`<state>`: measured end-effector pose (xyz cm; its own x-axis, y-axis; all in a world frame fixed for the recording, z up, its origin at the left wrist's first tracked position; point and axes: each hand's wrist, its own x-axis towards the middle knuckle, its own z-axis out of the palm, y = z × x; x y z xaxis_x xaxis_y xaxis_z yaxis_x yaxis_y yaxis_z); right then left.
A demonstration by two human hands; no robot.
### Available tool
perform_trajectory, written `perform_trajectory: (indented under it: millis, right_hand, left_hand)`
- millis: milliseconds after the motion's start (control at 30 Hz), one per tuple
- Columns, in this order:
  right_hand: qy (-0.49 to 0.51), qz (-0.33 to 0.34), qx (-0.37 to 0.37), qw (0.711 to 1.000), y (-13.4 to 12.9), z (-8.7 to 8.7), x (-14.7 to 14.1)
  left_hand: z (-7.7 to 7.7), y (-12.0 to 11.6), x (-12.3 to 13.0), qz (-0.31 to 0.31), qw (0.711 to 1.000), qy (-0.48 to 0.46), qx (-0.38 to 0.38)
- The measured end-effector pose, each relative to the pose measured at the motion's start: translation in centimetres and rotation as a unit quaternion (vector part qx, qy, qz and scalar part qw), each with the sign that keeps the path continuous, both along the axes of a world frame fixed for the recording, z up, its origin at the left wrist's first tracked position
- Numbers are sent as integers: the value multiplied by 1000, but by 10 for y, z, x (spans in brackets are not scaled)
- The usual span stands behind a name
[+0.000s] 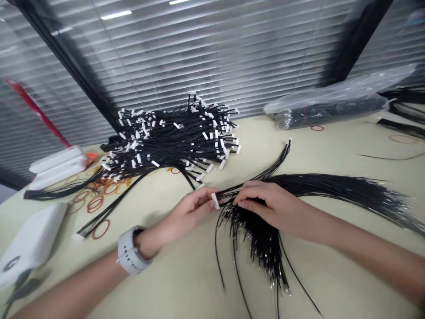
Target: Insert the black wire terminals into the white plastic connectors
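Note:
My left hand, with a pale watch band at the wrist, pinches a small white connector from which several black wires run to the right. Over those wires lies my right hand, its thumb and fingers closed near the connector; which wire they grip is hidden. Beneath the right hand a thick bundle of loose black wires with shiny metal tips fans toward me. Another long bundle of black wires stretches off to the right, and a thinner group points up and away.
Behind my hands is a large pile of black cables with white connectors. Red and yellow rubber bands lie at left near a white device. A plastic-wrapped bundle rests at the back right, before the window blinds.

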<state>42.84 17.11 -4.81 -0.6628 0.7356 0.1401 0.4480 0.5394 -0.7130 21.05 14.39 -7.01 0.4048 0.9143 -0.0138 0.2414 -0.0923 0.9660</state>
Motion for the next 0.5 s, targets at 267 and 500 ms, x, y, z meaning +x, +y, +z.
perform_trajectory:
  millis: [267,500]
  right_hand:
    - [-44,-73,63,994,-2,-5,-4]
    - [-62,-54,68,994,-9,-8,-3]
  left_hand:
    - [0,-3,1,12,1000,-3,-3]
    - [1,-3,3,8,1000,-13,-6]
